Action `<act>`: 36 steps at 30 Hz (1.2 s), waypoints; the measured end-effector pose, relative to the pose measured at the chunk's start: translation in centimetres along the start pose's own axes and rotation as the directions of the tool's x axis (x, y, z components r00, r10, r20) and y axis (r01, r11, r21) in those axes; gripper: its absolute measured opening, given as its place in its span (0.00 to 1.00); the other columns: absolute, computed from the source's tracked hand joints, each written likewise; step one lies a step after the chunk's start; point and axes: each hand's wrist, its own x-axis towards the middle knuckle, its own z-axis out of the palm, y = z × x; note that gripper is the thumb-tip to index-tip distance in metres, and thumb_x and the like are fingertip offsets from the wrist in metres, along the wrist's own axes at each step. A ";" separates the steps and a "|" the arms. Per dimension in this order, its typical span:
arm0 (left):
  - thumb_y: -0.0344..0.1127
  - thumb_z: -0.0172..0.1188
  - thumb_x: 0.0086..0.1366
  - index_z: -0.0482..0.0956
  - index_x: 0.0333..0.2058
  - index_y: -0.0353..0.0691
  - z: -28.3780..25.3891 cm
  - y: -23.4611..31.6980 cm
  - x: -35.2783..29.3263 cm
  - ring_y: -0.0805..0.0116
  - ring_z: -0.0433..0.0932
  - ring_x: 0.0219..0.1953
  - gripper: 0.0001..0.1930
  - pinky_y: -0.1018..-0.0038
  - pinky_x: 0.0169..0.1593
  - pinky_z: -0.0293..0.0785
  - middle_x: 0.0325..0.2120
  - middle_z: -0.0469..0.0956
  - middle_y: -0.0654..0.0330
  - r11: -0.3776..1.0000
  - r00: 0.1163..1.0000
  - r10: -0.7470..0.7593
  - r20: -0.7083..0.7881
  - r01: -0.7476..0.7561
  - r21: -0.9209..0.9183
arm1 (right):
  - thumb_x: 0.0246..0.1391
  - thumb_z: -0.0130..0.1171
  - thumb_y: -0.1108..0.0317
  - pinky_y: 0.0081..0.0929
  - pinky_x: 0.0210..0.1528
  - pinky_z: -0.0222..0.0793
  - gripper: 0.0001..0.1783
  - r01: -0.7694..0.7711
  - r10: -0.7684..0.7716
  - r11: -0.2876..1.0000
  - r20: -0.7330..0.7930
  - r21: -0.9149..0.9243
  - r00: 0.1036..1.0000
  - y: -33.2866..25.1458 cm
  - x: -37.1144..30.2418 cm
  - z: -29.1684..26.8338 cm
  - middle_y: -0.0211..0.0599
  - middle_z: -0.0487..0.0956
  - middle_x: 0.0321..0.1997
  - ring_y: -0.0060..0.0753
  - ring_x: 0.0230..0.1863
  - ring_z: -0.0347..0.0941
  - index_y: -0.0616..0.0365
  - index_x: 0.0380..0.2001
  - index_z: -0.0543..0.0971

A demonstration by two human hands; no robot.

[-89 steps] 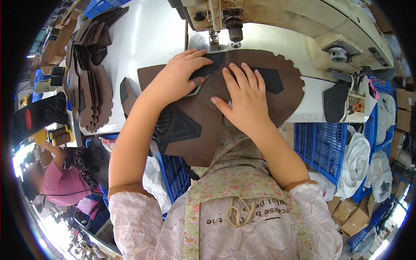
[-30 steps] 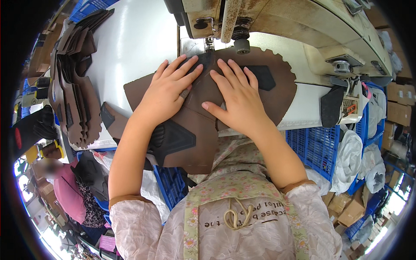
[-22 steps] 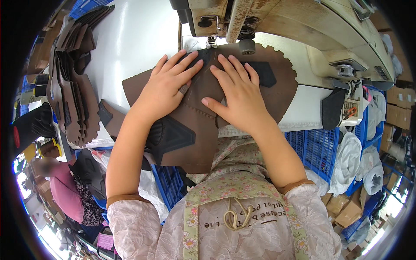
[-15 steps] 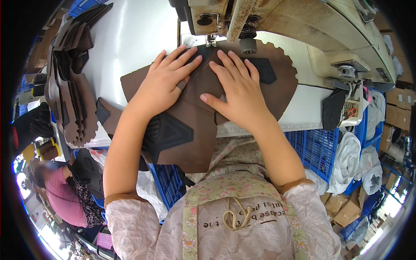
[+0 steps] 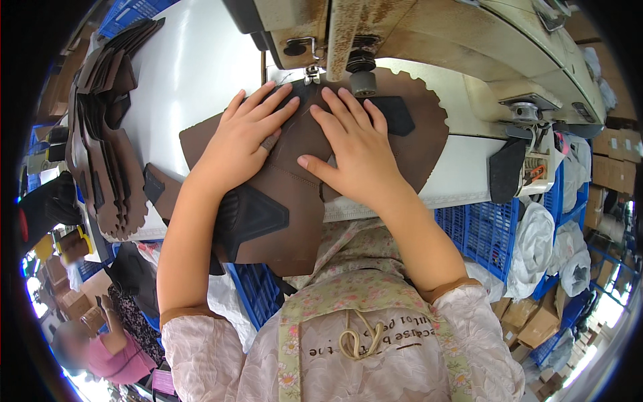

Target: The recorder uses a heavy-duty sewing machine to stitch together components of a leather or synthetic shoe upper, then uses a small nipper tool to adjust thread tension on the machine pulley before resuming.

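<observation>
Both of my hands lie palm down on a dark brown leather-like piece [image 5: 422,127] with a notched, rounded edge and black patches. My left hand [image 5: 244,137] rests with its fingers stretched out, a ring-like band on one finger. My right hand [image 5: 351,141] presses flat beside it, thumb spread away. Just beyond my fingertips, the presser foot [image 5: 312,75] of a sewing machine [image 5: 455,40] stands at the piece's far edge. A black angular patch [image 5: 258,218] shows on the part hanging toward my lap. My palms hide some of the seam area.
A stack of similar brown pieces [image 5: 100,127] lies on the left of the white table [image 5: 181,74]. Blue crates [image 5: 479,228] and white plastic bags [image 5: 532,248] stand at the lower right. A co-worker in a pink top [image 5: 120,355] is at the lower left.
The whole view has shifted slightly, so the table and machine appear lower and farther left. My hands keep about the same place on the brown piece. The co-worker has moved lower in the picture.
</observation>
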 end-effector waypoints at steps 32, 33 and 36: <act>0.26 0.52 0.61 0.70 0.60 0.43 -0.2 -0.2 0.1 0.56 0.58 0.67 0.26 0.54 0.71 0.43 0.63 0.65 0.57 1.000 1.000 0.007 -0.031 -0.007 -0.026 | 0.47 0.64 0.47 0.51 0.68 0.46 0.38 -0.058 0.058 0.998 0.023 0.017 0.998 -0.6 -0.2 0.1 0.59 0.68 0.61 0.54 0.68 0.57 0.62 0.55 0.72; 0.26 0.52 0.61 0.70 0.60 0.43 -0.2 -0.2 0.1 0.56 0.58 0.67 0.26 0.54 0.71 0.43 0.63 0.65 0.57 1.000 0.999 0.008 -0.032 -0.009 -0.026 | 0.47 0.64 0.47 0.51 0.68 0.46 0.38 -0.059 0.059 0.998 0.022 0.019 0.998 -0.7 -0.3 0.1 0.59 0.68 0.61 0.54 0.68 0.57 0.63 0.55 0.72; 0.26 0.52 0.61 0.70 0.60 0.43 -0.1 -0.1 0.1 0.56 0.58 0.67 0.26 0.54 0.71 0.43 0.63 0.64 0.57 1.000 0.999 0.006 -0.032 -0.007 -0.029 | 0.47 0.64 0.47 0.52 0.68 0.46 0.38 -0.058 0.057 0.998 0.018 0.020 0.998 -0.8 -0.2 0.1 0.59 0.68 0.61 0.54 0.68 0.57 0.63 0.54 0.72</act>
